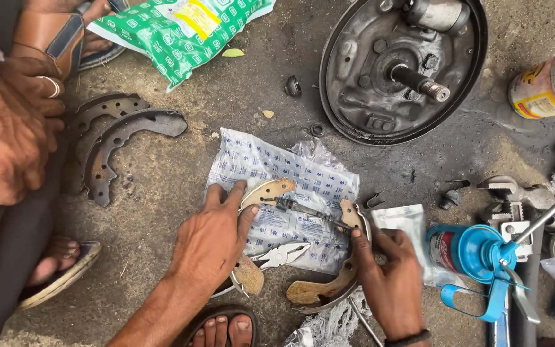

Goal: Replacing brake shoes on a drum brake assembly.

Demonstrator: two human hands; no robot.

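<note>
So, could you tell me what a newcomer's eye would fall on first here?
Centre: the left hand and right hand press two new brake shoes on a printed plastic bag. Above right lies a round brake backing plate; a blue oil can stands at right.

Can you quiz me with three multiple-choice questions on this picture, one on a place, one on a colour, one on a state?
1. Where do the pliers lie?
A. on the clear plastic bag
B. inside the backing plate
C. on the green bag

2. What colour is the oil can?
A. red
B. blue
C. yellow

3. How do the left hand and right hand stand?
A. both idle
B. each on a new brake shoe
C. both gripping the pliers

Answers: 1 A, the pliers rest on the plastic between the hands. 2 B, the body is blue. 3 B, each hand grips one shoe.
</note>
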